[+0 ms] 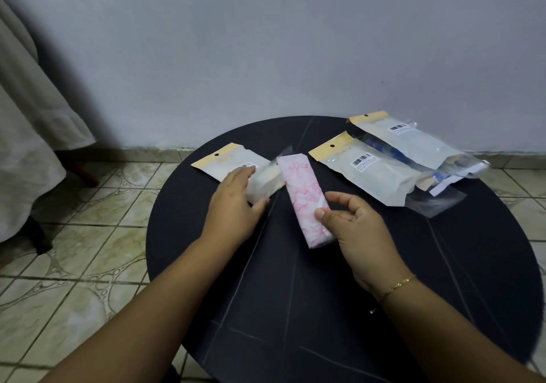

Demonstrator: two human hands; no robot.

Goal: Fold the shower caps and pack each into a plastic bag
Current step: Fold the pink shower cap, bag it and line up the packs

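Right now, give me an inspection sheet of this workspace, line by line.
Surface: round dark table, faint pale lines across its top.
Job's things: folded pink shower cap in the middle; plastic bag with a tan header at its left; two more bags at the right, the far one showing something blue inside.
Clutter: a loose clear sleeve at the right.
Grippers: left hand grips the left bag's open end; right hand pinches the cap's near end.
Cables: nothing seen.
Surroundings: grey wall, tiled floor, pale cloth hanging at the left.
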